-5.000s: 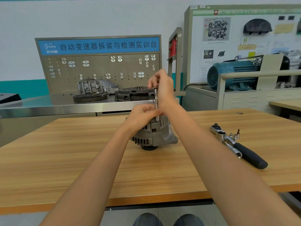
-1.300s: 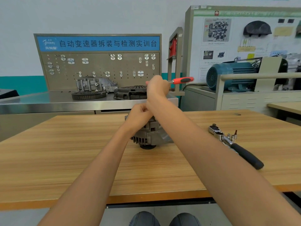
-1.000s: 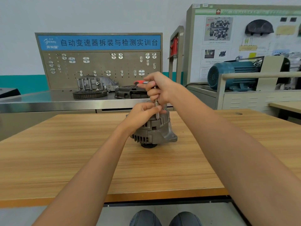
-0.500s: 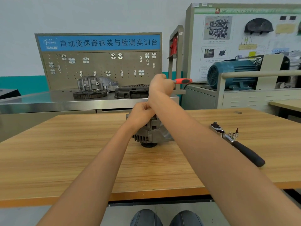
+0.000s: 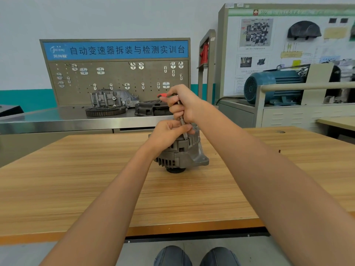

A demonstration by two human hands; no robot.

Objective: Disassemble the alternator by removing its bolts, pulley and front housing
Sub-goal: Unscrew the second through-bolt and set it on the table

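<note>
You were on bolt removal. Alternator (image 5: 181, 154) stood mid-desk (image 5: 76, 179), 12 o'clock from you. Left hand (image 5: 169, 132) clamped its top; right hand (image 5: 185, 104) clenched wrench (image 5: 181, 120) upright on bolt. Next: keep shaft vertical, steady body.

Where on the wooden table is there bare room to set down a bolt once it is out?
The wooden table is bare left of the alternator, and between it and the near edge under the forearms. The right side also looks bare. It is crowded at the alternator's top, where the left hand steadies the shaft of the red-handled wrench that the right hand holds.
</note>
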